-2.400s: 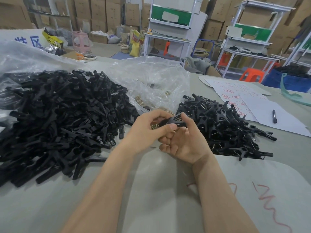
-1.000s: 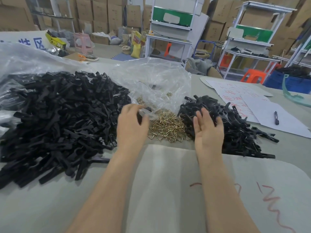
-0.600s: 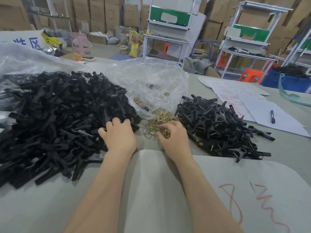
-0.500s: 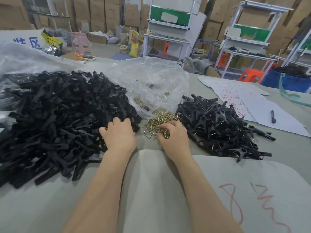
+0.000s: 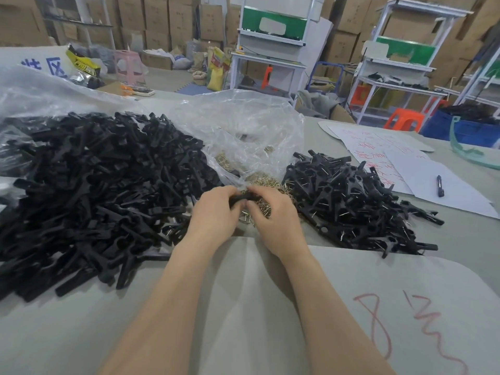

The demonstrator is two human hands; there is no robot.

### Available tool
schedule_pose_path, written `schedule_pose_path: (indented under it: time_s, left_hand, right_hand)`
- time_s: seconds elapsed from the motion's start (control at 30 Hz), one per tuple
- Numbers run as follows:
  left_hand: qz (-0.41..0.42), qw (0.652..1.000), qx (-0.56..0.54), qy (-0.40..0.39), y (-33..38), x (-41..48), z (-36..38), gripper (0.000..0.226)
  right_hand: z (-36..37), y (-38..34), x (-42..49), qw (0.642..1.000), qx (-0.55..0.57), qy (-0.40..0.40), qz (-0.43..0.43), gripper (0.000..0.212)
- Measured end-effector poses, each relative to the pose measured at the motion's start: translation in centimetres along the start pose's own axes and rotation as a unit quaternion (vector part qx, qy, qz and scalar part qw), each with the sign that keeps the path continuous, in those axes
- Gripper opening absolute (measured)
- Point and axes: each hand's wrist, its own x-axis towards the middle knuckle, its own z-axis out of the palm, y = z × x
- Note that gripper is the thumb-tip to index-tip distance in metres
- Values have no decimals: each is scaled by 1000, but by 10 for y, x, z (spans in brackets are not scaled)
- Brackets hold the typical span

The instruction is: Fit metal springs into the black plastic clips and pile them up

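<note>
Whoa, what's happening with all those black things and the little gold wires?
A person is putting clips together. Their left hand and right hand pinch one black clip between them, just above the gold springs spilling from a plastic bag. The big heap on the left is loose black parts. The smaller pile on the right has metal ends sticking out, so those look finished. I can't see whether a spring is in this clip yet.
</note>
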Motion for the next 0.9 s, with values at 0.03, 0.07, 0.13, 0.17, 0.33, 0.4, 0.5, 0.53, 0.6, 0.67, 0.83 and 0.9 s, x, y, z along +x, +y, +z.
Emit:
schedule_pose_path:
  time_s: [0.03,0.07,0.13,0.17,0.33,0.4,0.5,0.53,0.6,0.67,0.83,0.9]
  left_hand:
    - [8,999,-33,-1,2,0,0,18]
    - [14,998,-59,1,3,-1,0,18]
    - [17,994,-108,1,4,0,2,13]
    - [8,991,-134,-3,5,0,2,9]
    - [-109,931,-348,-7,7,2,-1,6]
    - [-128,914,-386,4,6,2,-2,11]
    - [-120,923,-364,15,4,4,0,15]
    - [-117,925,-362,15,4,4,0,13]
    - [-114,916,-385,13,6,3,2,11]
    - [-102,923,-369,20,6,3,4,12]
    - [-88,905,-417,-10,6,1,0,13]
    - [-78,907,-412,-26,7,1,-1,17]
  right_hand:
    - [0,-1,0,1000,28,3,-2,29]
    - [-1,-1,0,998,54,9,9,29]
    - [-3,0,1,989,134,18,54,27]
    - [-4,0,2,979,186,23,80,26]
    - [-11,4,7,931,307,89,175,19]
    - [-13,4,6,913,347,96,192,19]
    - [-15,2,6,874,425,91,218,15]
    - [-14,1,6,865,440,86,226,15]
    - [-14,0,6,859,448,78,236,17]
    - [-14,-1,6,853,456,78,242,13]
    - [-15,0,6,842,474,72,248,13]
    - [-14,2,6,850,457,81,249,24]
